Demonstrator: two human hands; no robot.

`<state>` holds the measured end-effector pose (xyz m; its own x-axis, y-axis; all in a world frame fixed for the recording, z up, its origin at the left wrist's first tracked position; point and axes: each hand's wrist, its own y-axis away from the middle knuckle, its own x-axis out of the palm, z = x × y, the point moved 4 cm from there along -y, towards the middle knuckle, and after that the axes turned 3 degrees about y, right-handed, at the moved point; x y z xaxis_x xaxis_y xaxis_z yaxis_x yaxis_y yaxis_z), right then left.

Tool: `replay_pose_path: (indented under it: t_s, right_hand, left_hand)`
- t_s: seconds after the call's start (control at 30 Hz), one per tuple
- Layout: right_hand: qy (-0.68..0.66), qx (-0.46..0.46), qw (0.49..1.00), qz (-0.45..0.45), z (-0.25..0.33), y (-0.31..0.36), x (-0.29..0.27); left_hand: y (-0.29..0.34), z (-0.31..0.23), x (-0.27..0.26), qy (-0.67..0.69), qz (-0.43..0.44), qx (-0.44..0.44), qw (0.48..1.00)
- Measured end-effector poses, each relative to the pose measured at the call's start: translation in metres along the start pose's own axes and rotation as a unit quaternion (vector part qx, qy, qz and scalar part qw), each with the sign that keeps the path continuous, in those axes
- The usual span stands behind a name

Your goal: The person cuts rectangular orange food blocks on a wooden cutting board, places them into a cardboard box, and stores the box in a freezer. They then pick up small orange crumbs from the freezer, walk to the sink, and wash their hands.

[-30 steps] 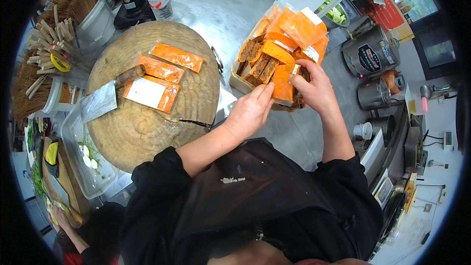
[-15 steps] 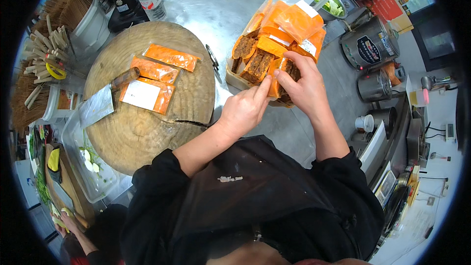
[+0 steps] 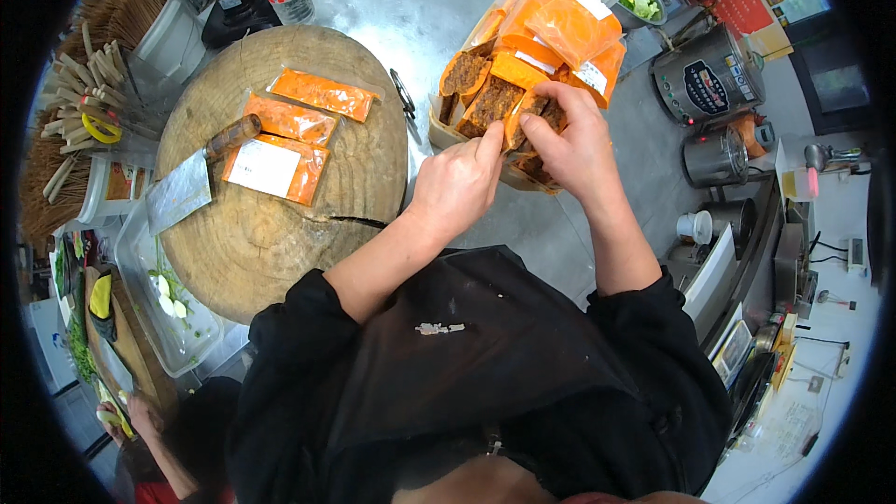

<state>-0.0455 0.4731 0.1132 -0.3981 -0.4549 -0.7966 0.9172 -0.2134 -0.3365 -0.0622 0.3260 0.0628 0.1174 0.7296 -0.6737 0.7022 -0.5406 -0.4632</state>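
While a cleaver (image 3: 182, 191) lies aside, both hands' fingers (image 3: 534, 121) pinch an orange packet (image 3: 523, 126).

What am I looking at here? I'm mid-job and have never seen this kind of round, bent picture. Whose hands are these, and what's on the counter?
There is no machine: a person wears a wide fisheye camera on the head, looking down, so straight edges curve near the rim. The two bare hands are the wearer's own. The left hand and right hand both have a grip on one orange sealed packet at a cardboard box full of such packets. To the left, a round wooden chopping block carries three more packets and a cleaver. All of it stands on a steel counter, with a metal pot on the right.
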Motion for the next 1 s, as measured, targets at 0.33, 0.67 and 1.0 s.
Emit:
replay_pose_path:
  t_s: [0.33,0.67,1.0]
  right_hand:
    - [-0.073,0.067,0.995,0.011,-0.017,-0.003,0.005]
    - [-0.045,0.047,0.995,-0.071,-0.018,0.001,0.009]
    - [-0.100,0.083,0.983,-0.131,-0.039,0.000,0.011]
  left_hand:
    - [-0.004,0.003,0.006,0.034,0.014,-0.010,0.999]
    - [-0.003,0.001,0.010,0.047,-0.011,0.006,0.999]
    - [-0.004,-0.002,0.005,0.039,0.021,0.023,0.999]
